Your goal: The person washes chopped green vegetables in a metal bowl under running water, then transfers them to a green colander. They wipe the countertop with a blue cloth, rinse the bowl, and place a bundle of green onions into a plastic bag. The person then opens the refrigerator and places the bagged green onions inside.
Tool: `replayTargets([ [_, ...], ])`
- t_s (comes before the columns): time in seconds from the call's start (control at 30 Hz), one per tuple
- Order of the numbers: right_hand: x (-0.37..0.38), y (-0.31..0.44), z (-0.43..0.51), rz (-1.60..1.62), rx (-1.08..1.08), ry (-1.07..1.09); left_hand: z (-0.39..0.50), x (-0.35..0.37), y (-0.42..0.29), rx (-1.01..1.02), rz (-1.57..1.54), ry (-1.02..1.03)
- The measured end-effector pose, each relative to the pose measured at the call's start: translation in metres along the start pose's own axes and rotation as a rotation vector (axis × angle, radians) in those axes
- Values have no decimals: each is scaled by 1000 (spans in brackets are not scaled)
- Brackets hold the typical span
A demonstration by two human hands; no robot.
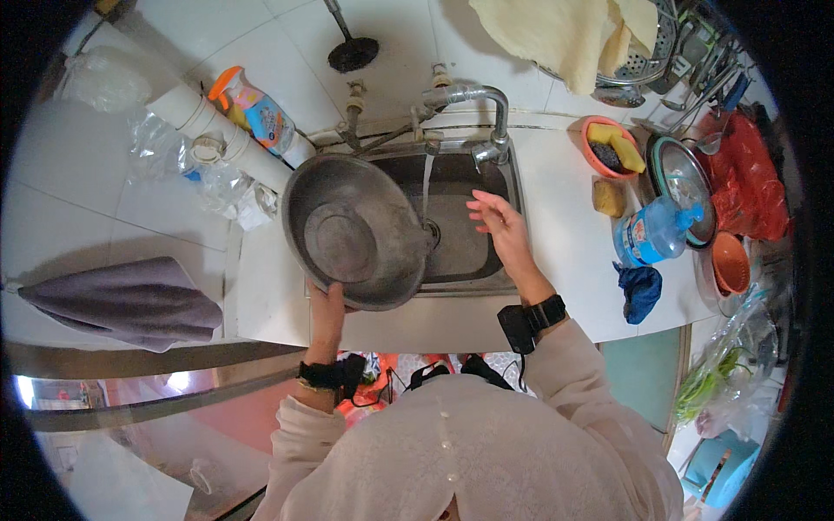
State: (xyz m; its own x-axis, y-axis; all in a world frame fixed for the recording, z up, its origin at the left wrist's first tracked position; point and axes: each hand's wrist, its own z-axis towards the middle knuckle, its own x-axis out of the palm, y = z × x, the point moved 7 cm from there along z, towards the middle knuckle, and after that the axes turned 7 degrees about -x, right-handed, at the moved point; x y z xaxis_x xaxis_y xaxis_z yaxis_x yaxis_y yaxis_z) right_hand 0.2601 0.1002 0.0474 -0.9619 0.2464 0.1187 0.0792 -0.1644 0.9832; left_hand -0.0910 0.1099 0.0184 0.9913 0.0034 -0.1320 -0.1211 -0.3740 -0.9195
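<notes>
My left hand [327,314] grips the near rim of a dark grey basin [342,244], thumb on the inside. The basin is tilted over the left part of a stainless steel sink [507,282]. Water [427,185] runs in a stream from a small tap [432,144] into the sink, just right of the basin's rim. Over the sink's right side hovers my right hand [500,225], fingers spread and holding nothing. Behind it stands a curved chrome faucet [498,117]. Part of the sink is hidden by the basin.
Right of the sink lie an orange bowl of sponges [612,148], a brown sponge [608,198], a blue plastic bottle [651,231] and a dark blue cloth [637,292]. At left are a spray bottle [260,117], a white pipe [228,140] and a hanging grey towel [130,303].
</notes>
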Motion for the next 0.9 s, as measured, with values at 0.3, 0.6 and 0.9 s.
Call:
replayTargets([
  [0.3, -17, -16, -1, 50, 23, -41, -25, 12, -109, 288, 856, -326],
  [0.6, -22, -40, -2, -286, -7, 29, -21, 7, -106, 228, 836, -328],
  [0.9, 93, -14, -88, -850, -651, 825, -21, 25, 13, -300, -236, 95],
])
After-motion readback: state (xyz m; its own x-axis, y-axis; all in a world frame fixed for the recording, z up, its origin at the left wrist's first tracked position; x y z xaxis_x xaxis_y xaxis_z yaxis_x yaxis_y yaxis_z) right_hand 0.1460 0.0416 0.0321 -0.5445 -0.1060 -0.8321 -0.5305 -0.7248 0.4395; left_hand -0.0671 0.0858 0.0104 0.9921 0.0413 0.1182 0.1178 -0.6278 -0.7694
